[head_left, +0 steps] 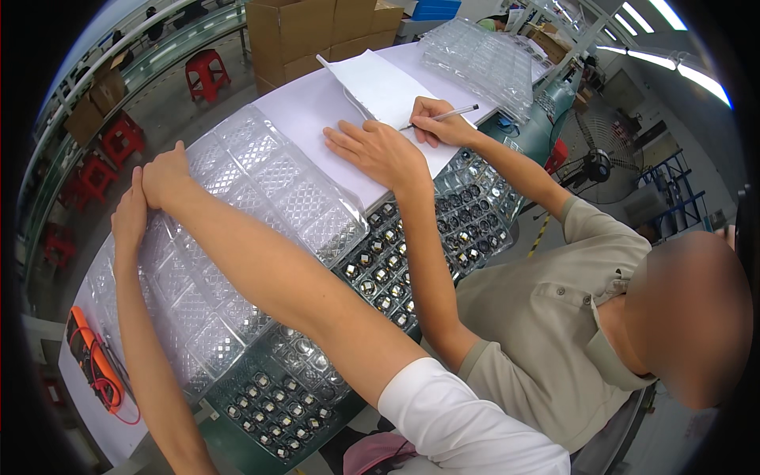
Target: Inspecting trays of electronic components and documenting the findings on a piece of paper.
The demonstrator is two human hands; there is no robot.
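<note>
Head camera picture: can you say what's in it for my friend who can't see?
The person's left hand and right hand are close together at the far edge of clear plastic trays. A co-worker holds a pen to white paper. Rows of small round parts sit nearer; an orange meter lies at left.

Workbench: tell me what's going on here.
The camera wearer's left hand and right hand are close together at the far edge of the clear plastic trays; whether either has a grip on anything is unclear. Alongside, a co-worker's right hand holds a pen over white paper while the co-worker's left hand lies by it. Dark round parts sit in rows nearer, and an orange meter lies at the left end.
</note>
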